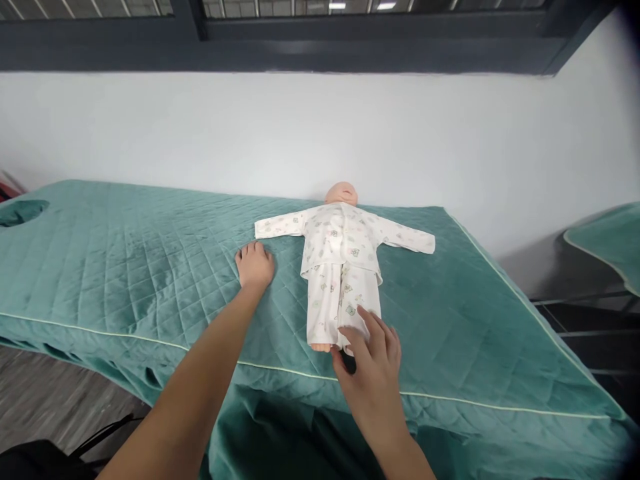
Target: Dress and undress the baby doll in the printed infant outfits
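Head view: we find the doll [341, 193] on the bed [480, 320], just beyond the right hand [374, 363], which is spread over the trousers [323, 303], contact unconfirmed. The left hand [255, 265] lies palm-down, loosely spread. We judge the step trouser-straightening; a light pinch seems called for next.

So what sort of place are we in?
Possibly a massage or care-training room: a quilted green bed cover has an oval opening at one end, and a clothed baby doll lies on it.
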`<move>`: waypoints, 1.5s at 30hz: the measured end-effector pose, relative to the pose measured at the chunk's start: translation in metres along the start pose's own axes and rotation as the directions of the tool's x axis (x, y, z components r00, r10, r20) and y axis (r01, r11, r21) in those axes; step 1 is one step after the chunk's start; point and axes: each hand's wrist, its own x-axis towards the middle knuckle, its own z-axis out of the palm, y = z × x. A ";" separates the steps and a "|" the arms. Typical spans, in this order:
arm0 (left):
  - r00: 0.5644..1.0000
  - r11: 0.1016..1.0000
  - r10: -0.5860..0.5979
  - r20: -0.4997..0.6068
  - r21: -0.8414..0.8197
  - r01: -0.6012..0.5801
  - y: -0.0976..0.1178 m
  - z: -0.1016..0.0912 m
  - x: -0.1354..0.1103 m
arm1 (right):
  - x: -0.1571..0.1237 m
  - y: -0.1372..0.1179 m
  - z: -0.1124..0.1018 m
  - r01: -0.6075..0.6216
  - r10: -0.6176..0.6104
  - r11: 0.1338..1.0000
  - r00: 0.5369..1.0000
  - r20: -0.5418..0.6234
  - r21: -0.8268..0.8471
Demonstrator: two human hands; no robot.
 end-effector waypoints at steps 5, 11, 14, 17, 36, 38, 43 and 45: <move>1.000 1.000 0.003 -0.011 0.002 -0.003 0.000 0.000 -0.001 | 0.001 -0.007 0.006 -0.060 0.059 0.996 0.998 -0.013 -0.067; 1.000 1.000 0.012 -0.020 0.009 -0.011 0.000 0.000 -0.001 | 0.004 -0.005 0.000 -0.032 0.036 0.999 0.995 -0.096 0.043; 1.000 1.000 0.012 -0.021 0.001 -0.012 0.000 0.000 -0.001 | 0.003 -0.002 -0.003 -0.024 0.034 0.997 0.992 -0.126 0.080; 1.000 1.000 0.007 -0.021 -0.007 -0.007 0.000 0.000 -0.001 | 0.000 0.001 -0.006 -0.021 0.034 0.995 0.990 -0.139 0.093; 1.000 1.000 0.001 -0.009 0.007 -0.001 0.000 -0.001 -0.002 | -0.039 0.020 -0.019 -0.205 0.221 0.942 0.975 -0.034 0.265; 1.000 1.000 0.002 -0.005 0.007 -0.002 0.000 -0.001 -0.002 | -0.042 0.024 -0.019 -0.237 0.251 0.929 0.968 -0.015 0.286; 1.000 1.000 -0.006 -0.005 0.011 0.006 0.000 -0.001 -0.002 | -0.043 0.027 -0.017 -0.297 0.305 0.896 0.952 0.031 0.329; 1.000 1.000 -0.001 -0.006 0.006 0.001 0.000 -0.001 -0.002 | -0.043 0.025 -0.017 -0.295 0.305 0.897 0.952 0.022 0.329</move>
